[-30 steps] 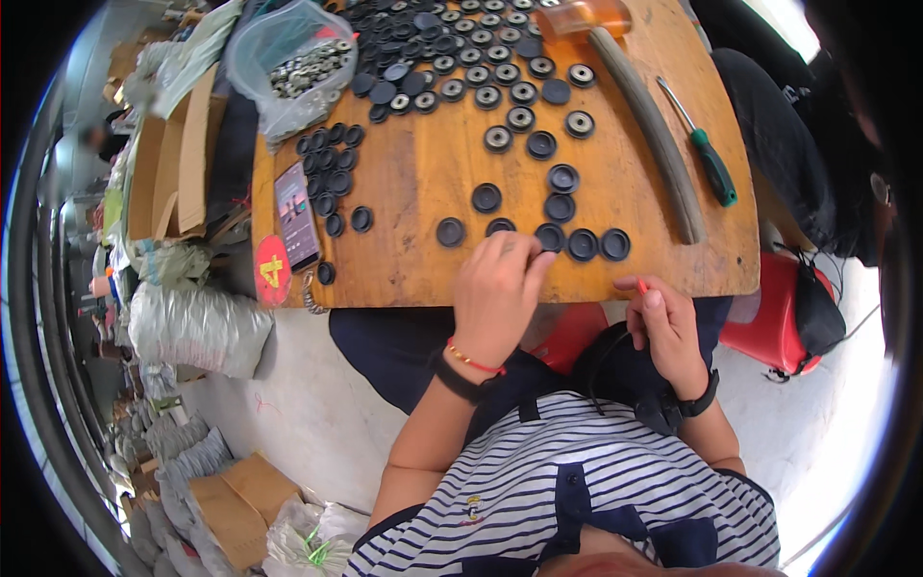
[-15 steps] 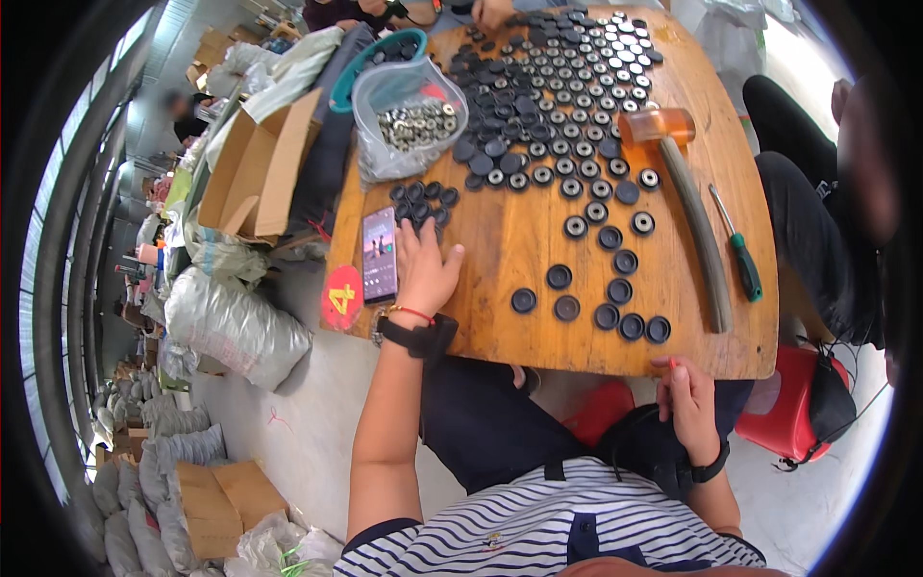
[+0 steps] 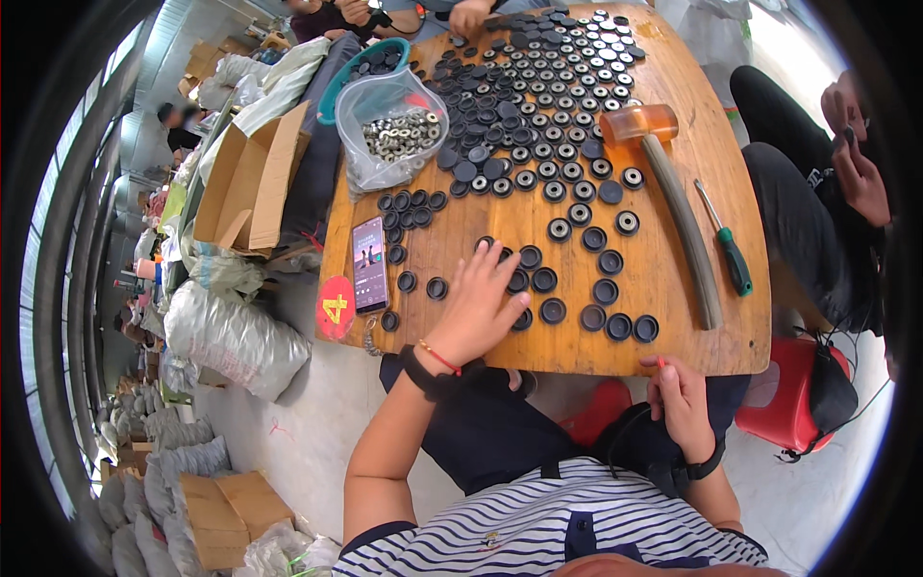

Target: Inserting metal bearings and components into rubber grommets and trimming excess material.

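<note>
My left hand [image 3: 476,303] lies palm down on the wooden table [image 3: 461,351], its fingers stretched out over a small group of black round caps [image 3: 543,280]. Some caps are partly hidden under the fingers. To its left a lit phone [image 3: 369,264] lies beside more loose black caps [image 3: 407,281]. At the table's near edge my right hand [image 3: 681,399] rests with curled fingers. A small red spot shows by its thumb and forefinger; what it is, I cannot make out. Further back, many black caps hold metal ring inserts [image 3: 560,229].
A mallet [image 3: 639,125] with an orange head and a green-handled screwdriver [image 3: 726,245] lie at the right. A clear bag [image 3: 358,171] of metal rings stands far left beside a teal basket [image 3: 327,103]. Another person's hand [image 3: 470,16] reaches over the far edge. A red stool [image 3: 784,404] stands right.
My left hand has moved right, from beside the phone to mid-table. Black caps now lie around its fingers, and others are spread out near the phone. My right hand has stayed put.
</note>
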`<state>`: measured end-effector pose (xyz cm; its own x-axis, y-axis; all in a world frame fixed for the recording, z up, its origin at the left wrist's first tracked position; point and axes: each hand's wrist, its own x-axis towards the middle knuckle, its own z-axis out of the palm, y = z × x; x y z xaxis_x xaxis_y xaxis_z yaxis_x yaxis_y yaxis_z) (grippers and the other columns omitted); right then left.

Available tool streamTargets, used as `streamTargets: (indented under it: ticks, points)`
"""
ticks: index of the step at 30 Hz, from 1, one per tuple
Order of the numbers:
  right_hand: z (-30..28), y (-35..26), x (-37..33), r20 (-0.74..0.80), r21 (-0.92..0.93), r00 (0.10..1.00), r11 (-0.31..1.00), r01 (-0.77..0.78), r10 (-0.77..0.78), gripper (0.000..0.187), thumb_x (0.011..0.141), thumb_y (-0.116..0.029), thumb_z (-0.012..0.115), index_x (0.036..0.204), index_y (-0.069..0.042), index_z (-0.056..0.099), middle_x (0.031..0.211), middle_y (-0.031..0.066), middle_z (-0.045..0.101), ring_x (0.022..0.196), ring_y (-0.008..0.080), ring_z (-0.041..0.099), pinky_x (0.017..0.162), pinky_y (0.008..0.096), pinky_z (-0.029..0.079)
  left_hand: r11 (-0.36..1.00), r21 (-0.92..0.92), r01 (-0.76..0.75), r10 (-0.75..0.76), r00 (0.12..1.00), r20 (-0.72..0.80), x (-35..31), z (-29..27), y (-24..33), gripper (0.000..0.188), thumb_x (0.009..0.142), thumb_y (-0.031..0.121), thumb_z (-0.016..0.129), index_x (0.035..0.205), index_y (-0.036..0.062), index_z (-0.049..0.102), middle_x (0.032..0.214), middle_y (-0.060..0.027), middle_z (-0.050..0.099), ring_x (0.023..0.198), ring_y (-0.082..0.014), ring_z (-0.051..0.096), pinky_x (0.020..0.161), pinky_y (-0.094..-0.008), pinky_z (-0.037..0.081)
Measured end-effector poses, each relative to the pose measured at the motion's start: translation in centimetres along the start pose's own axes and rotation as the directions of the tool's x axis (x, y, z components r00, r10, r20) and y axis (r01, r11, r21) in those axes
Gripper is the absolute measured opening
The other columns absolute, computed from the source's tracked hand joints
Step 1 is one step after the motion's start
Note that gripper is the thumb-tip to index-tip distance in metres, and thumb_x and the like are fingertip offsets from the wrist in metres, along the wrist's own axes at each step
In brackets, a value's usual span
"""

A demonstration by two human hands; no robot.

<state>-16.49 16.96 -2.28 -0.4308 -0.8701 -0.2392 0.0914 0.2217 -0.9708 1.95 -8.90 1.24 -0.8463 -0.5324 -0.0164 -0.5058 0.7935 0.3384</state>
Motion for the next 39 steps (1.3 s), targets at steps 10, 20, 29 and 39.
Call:
streamTargets:
  ticks: [10,20,29,39]
  points:
    - [-0.3,0.0,-0.5,0.003,0.026,1.0,1.0,0.007,-0.007,0.035,0.1,-0.028,0.045,0.103,0.003,0.061,0.059,-0.0002,0.051,0.046,0.0047,0.046,0.045,0.0198,0.037,0.929,0.032,0.368,-0.341,0.887,-0.312,8.1,-2.6,-8.3,0.029,0.09,0.022,0.055,0.11,0.0017,0.06,0.105,-0.0204,0.063,0.099,-0.0385,0.06,0.084,-0.0458,0.048]
    - [-0.2,0.4,-0.6,0.022,0.016,0.999,1.0,0.023,-0.023,0.039,0.101,-0.03,0.04,0.107,0.003,0.059,0.058,0.0003,0.051,0.046,0.0052,0.045,0.046,0.0201,0.036,0.972,0.148,0.183,-0.161,0.976,-0.147,7.4,-1.8,-7.1,0.02,0.082,0.017,0.064,0.098,0.004,0.067,0.094,-0.0156,0.065,0.088,-0.0327,0.062,0.08,-0.0397,0.049]
    - [-0.2,0.4,-0.3,0.009,0.045,1.0,0.999,0.02,-0.02,0.033,0.098,-0.029,0.05,0.097,0.002,0.06,0.059,0.0002,0.053,0.047,0.0051,0.047,0.045,0.0213,0.039,0.964,-0.18,0.196,-0.238,0.937,-0.255,4.6,-2.2,-6.2,0.019,0.088,0.013,0.054,0.099,0.0029,0.066,0.095,-0.0164,0.064,0.088,-0.035,0.062,0.078,-0.0412,0.048]
    - [0.0,0.0,-0.3,-0.002,0.03,1.0,1.0,-0.006,0.007,0.03,0.098,-0.027,0.049,0.095,0.001,0.06,0.059,-0.0001,0.052,0.046,0.0047,0.047,0.044,0.0208,0.038,0.964,0.079,0.254,-0.24,0.959,-0.15,4.9,-1.9,-6.7,0.028,0.081,0.019,0.065,0.102,0.0004,0.063,0.099,-0.02,0.065,0.094,-0.0367,0.061,0.083,-0.0423,0.048]
